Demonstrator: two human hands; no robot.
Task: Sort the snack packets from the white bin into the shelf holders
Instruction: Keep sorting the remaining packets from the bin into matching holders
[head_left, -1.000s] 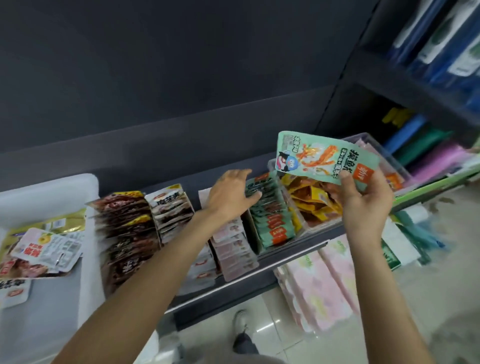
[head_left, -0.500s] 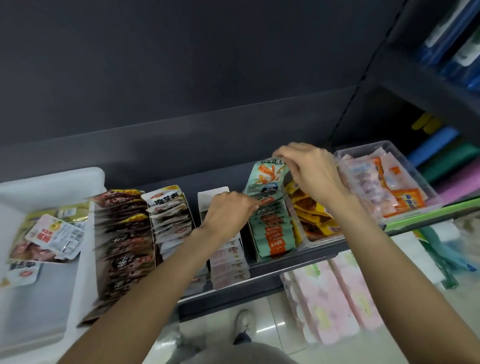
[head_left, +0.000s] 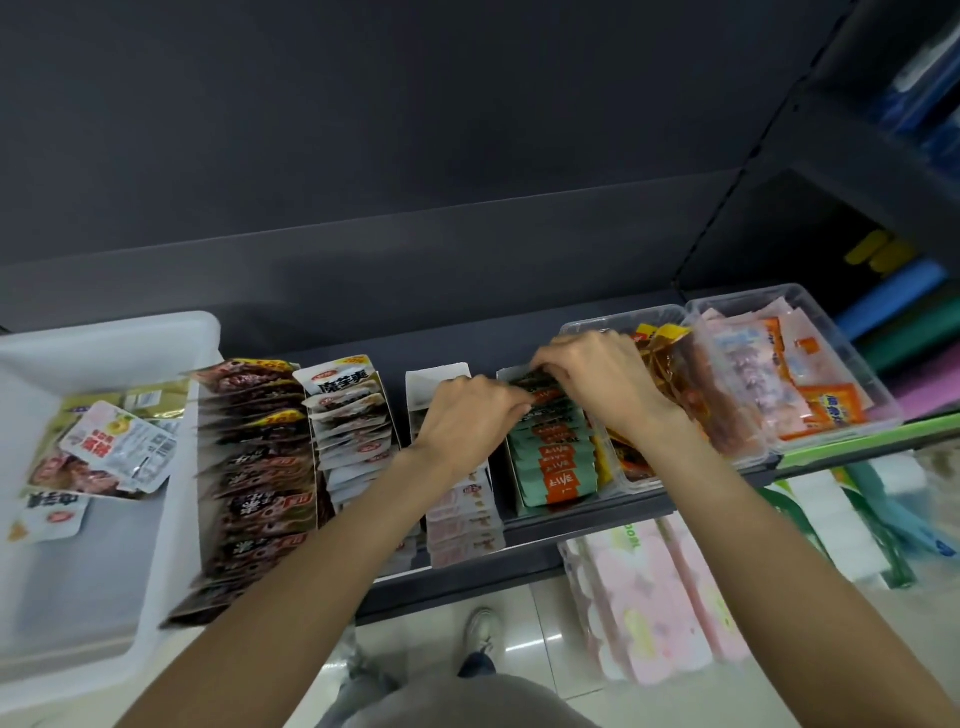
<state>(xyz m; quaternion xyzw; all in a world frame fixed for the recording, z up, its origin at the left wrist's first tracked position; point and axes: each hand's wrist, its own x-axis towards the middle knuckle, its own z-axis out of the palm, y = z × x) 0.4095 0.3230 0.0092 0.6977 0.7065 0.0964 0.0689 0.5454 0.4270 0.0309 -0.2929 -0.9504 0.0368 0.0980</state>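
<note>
Head view: both hands, left hand (head_left: 470, 415) and right hand (head_left: 602, 376), are pinching the green packets (head_left: 553, 457) at their holder's back; crowding could be buckling the row. More packets are waiting in the white bin (head_left: 104, 571).

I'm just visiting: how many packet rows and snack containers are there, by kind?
Upright packet rows: 4 (dark brown row, white row, pink row, green row)
Clear tubs: 2
White bin: 1
Total: 7
</note>
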